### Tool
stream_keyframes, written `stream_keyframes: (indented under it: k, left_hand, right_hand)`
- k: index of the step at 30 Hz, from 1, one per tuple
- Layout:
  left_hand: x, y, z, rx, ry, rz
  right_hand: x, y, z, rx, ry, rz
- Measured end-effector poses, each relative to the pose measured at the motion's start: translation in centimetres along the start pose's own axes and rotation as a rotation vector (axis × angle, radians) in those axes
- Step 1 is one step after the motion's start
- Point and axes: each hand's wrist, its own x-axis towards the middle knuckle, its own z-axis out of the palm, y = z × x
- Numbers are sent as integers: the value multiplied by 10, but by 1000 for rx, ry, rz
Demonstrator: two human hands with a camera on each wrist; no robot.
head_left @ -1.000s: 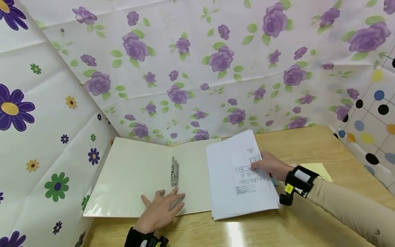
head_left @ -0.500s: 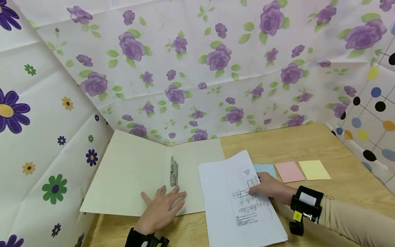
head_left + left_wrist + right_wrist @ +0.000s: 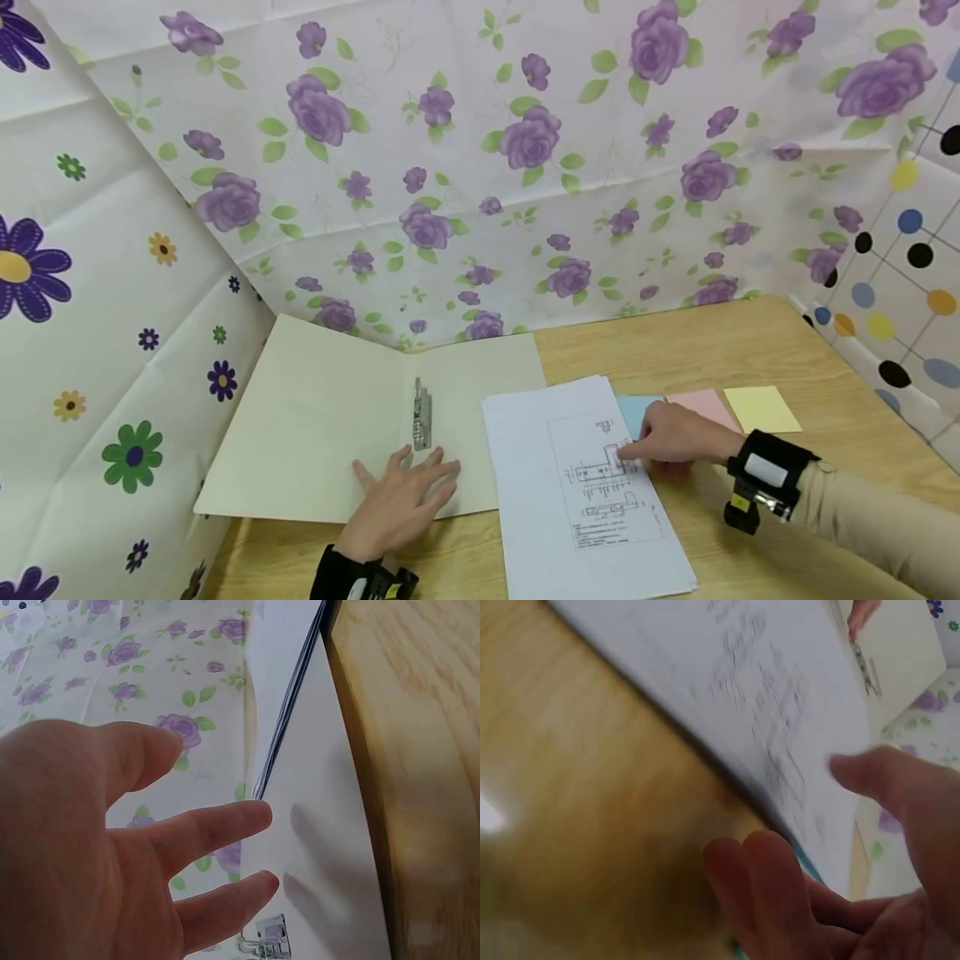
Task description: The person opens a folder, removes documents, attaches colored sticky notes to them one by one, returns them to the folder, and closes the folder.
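A cream binder [image 3: 322, 433] lies spread on the table, a metal lever clip [image 3: 423, 417] near its spine. My left hand [image 3: 397, 504] rests fingers-spread on the binder's lower part, just below the clip. To the right, a stack of white paper sheets [image 3: 532, 500], the top one printed with a technical drawing, overlaps the binder's right edge and the table. My right hand [image 3: 675, 435] is at the stack's right edge. In the right wrist view its thumb [image 3: 862, 776] is apart from the loosely bent fingers [image 3: 769, 877], which sit just off the paper's edge.
Behind the right hand, blue [image 3: 636, 410], pink [image 3: 705, 406] and yellow [image 3: 762, 409] sticky-note pads lie in a row on the wooden table [image 3: 660, 350]. Flower-patterned cloth [image 3: 480, 167] rises behind the table, with more patterned cloth on both sides.
The paper stack has come down off the binder toward the front and now lies flat. My right hand has loosened from it and shifted slightly back and right. The left hand has barely moved.
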Motion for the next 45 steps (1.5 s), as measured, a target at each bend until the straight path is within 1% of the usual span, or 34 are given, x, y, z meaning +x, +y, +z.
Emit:
stream_keyframes:
  k: [1, 3, 6, 8, 10, 12, 15, 17, 19, 21, 24, 28, 31, 35, 40, 43, 45]
  left_hand:
    - [1, 1, 0, -2, -1, -1]
    - [2, 3, 1, -8, 0, -1]
    - [4, 5, 2, -5, -4, -2]
    - [4, 6, 3, 7, -11, 5]
    - [5, 7, 4, 12, -17, 15]
    - [7, 8, 4, 7, -15, 22]
    - [10, 9, 3, -8, -8, 37]
    - [11, 8, 2, -4, -9, 52]
    - [14, 7, 1, 9, -5, 78]
    - [16, 6, 0, 22, 4, 106]
    - [22, 4, -1, 22, 31, 149]
    - [29, 1, -1, 0, 76, 203]
    - [34, -3, -2, 0, 98, 238]
    - [36, -3, -4, 5, 95, 250]
    - [38, -2, -4, 4, 84, 242]
    - [39, -3, -4, 5, 88, 245]
    - [39, -3, -4, 7, 94, 251]
  right_hand:
    - [-1, 2, -8, -49, 9, -2]
    - [-2, 7, -26, -146, 26, -38]
    - [-3, 18, -53, -280, 53, -113]
    - [-3, 26, -67, -352, 71, -175]
    - [-2, 32, -77, -384, 77, -211]
    - [1, 35, -85, -380, 91, -245]
    - [6, 33, -95, -379, 139, -284]
    - [9, 31, -99, -384, 165, -307]
    - [13, 27, -99, -400, 177, -316]
    - [17, 24, -95, -402, 164, -321]
    - [22, 20, -84, -407, 134, -317]
    - [31, 22, -68, -430, 117, -329]
    - [37, 25, -59, -436, 101, -339]
    - [41, 28, -51, -432, 93, -352]
    - [47, 34, -41, -466, 122, -370]
    - [52, 35, -37, -485, 134, -352]
    - [55, 36, -36, -517, 145, -345]
